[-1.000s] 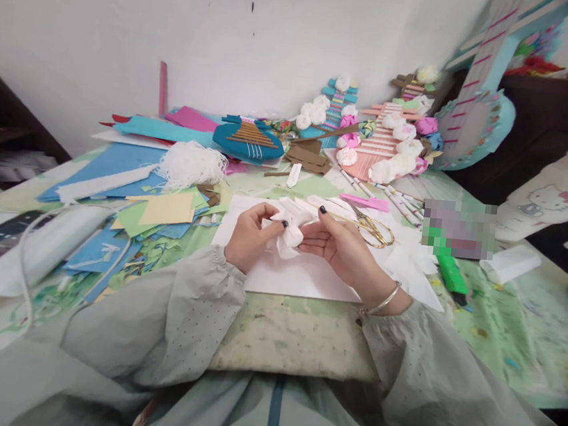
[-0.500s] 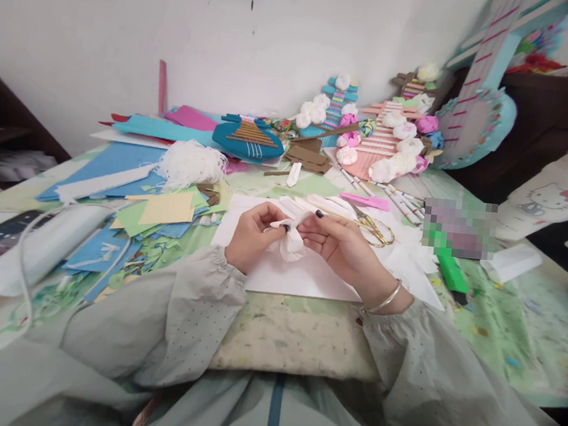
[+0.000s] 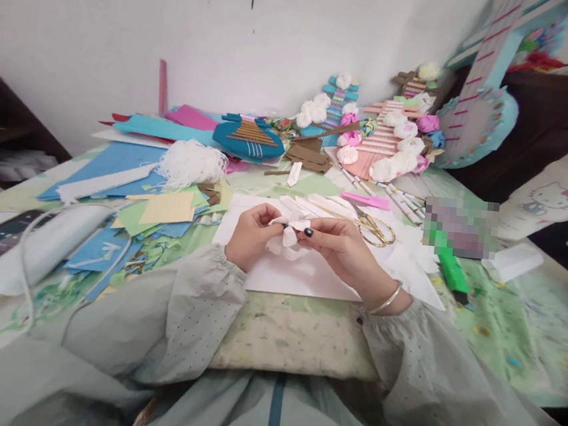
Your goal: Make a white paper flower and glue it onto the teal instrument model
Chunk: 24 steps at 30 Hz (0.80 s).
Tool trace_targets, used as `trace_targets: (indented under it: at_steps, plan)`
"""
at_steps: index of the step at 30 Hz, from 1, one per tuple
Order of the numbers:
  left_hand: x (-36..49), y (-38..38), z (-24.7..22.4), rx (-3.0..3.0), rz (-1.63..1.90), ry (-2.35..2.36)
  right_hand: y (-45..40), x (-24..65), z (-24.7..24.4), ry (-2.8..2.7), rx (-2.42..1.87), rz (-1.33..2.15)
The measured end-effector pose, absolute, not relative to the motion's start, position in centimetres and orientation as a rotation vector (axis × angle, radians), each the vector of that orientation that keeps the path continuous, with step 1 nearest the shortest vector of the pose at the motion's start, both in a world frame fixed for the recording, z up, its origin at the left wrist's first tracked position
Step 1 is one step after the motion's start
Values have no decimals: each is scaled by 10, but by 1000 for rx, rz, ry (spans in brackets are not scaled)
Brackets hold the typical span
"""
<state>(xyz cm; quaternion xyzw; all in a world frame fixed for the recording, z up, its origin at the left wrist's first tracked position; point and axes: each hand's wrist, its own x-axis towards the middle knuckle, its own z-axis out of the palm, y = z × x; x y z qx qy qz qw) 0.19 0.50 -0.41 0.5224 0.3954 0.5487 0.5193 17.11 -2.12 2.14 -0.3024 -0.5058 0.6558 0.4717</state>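
Observation:
Between my two hands is a white paper flower, its petals spread out in several directions. My left hand pinches it from the left, thumb and fingers closed on the paper. From the right, my right hand grips a petal between thumb and forefinger; a dark-painted thumbnail shows. Both hands are just above a white sheet of paper on the table. Gold-handled scissors lie on the sheet, right behind my right hand. The middle of the flower is partly covered by my fingers.
Left of the sheet lie yellow paper squares, green scraps and a white string bundle. Several markers and a green cutter are on the right. Decorated paper instruments line the wall. A cable loops at left.
My right hand has closed in from partly spread fingers to a pinch on the paper. The flower's petals now stand more open. My left hand stays nearly in place.

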Motion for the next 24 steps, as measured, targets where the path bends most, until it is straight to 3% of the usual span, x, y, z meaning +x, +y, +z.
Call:
trace_targets:
  at_steps: [6, 14, 24]
  plan:
    - [2, 4, -2, 1151, 1288, 907, -22, 174, 22, -1262, -687, 1575]
    - [0, 0, 1, 1437, 1167, 951, -23, 173, 22, -1592, -785, 1328]
    - [1, 4, -4, 1329, 1272, 1068, -26, 171, 25, -1548, -869, 1323]
